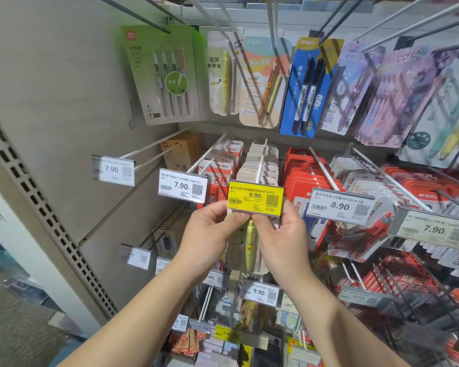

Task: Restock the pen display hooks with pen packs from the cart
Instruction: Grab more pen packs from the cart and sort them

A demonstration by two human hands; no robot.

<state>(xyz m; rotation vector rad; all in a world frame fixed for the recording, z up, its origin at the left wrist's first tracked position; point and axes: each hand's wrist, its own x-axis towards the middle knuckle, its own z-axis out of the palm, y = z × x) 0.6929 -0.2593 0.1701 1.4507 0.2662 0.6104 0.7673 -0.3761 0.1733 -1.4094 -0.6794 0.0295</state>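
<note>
Both hands are holding one pen pack (pixel 250 243) just under the yellow price tag (pixel 255 200) reading 9.90. Left hand (pixel 210 235) is pinching the pack's top left edge, thumb over the front. Right hand (pixel 281 234) is pinching the top right edge, fingers curled behind. A yellow-green pen is showing between the thumbs. The white hook (pixel 261 161) above is carrying matching cream packs. Neighbouring tags are reading 7.90 (pixel 182 185) and 8.90 (pixel 341 206).
</note>
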